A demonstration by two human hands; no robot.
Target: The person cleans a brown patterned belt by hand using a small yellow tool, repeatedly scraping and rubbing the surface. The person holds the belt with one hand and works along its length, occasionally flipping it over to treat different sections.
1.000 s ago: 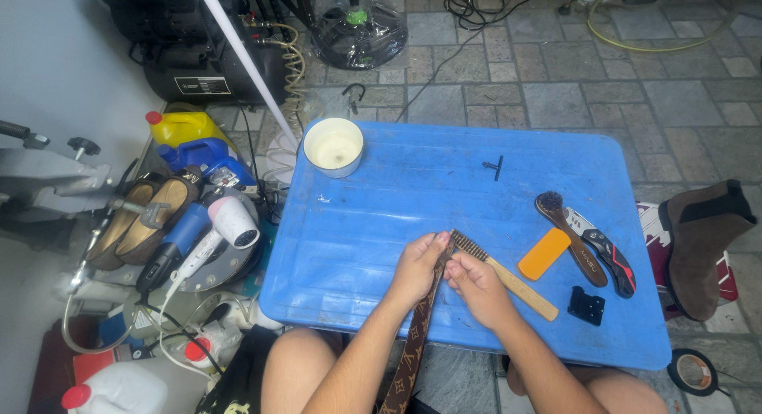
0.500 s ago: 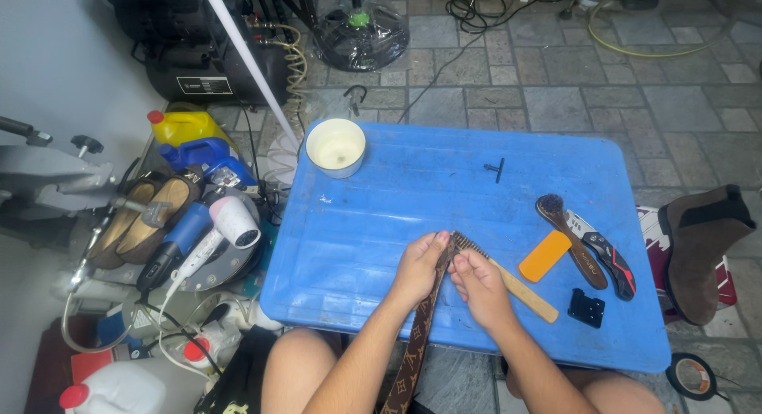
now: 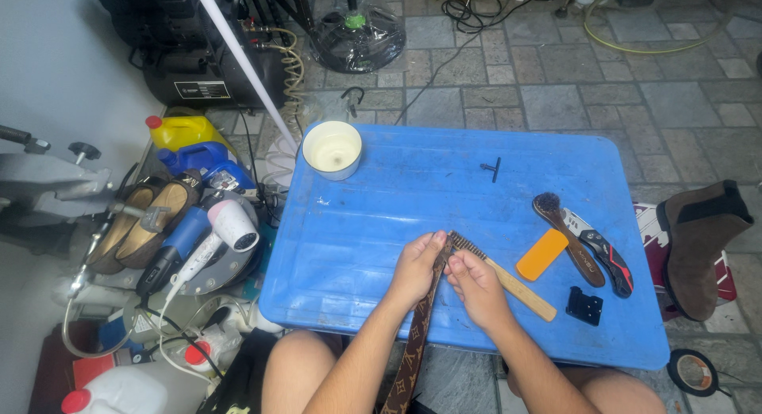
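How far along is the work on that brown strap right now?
Done: the tools are laid out on the blue table, including a dark brush, an orange block and a white bowl.
In hand: the left hand and right hand pinch the end of the brown patterned strap beside a wooden-handled wire brush.
Left: the strap shows no visible finishing, so progress cannot be judged further.

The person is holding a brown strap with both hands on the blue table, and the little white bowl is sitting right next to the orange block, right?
Not quite. Both hands, left hand and right hand, do hold the brown strap over the blue table. But the white bowl sits at the far left corner, well apart from the orange block on the right side. The head view shows it.
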